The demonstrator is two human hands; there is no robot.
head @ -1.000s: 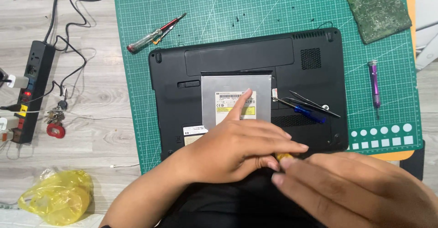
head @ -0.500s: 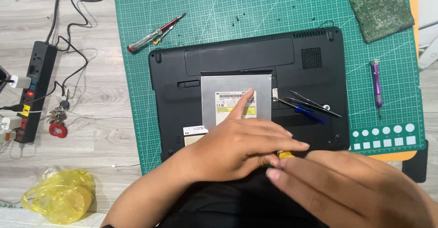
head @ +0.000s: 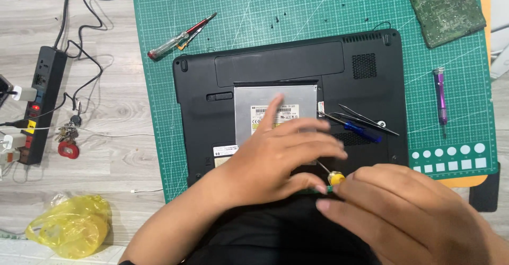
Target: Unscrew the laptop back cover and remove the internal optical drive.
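**Two hands on a small screwdriver over an upturned black laptop**

Seen from above, looking down at a green cutting mat (head: 318, 10) on a pale wooden floor. Lying on the mat, underside up: a black laptop (head: 289, 66), with a silver optical drive (head: 254, 108) resting flat on its middle.

Left hand (head: 270, 161) spread low over the laptop's near edge, index finger stretched out across the drive, thumb and other fingers curled toward a small screwdriver (head: 331, 179) with a yellow cap and green handle. Right hand (head: 408, 217) just beside it, fingertips pinched narrow on the same handle. Thin metal shaft angled up and left, toward the laptop's base; tip hidden behind the left fingers.

Resting on the laptop's right side: metal tweezers (head: 368, 119) and a blue-handled tool (head: 363, 131), touching each other.

On the mat: a red-handled screwdriver (head: 180, 36) at upper left, a purple screwdriver (head: 440, 95) at right, a green circuit board (head: 445, 8) at top right.

On the floor, well left: a black power strip (head: 42, 103) with cables, a bunch of keys (head: 66, 138), a crumpled yellow plastic bag (head: 71, 225).
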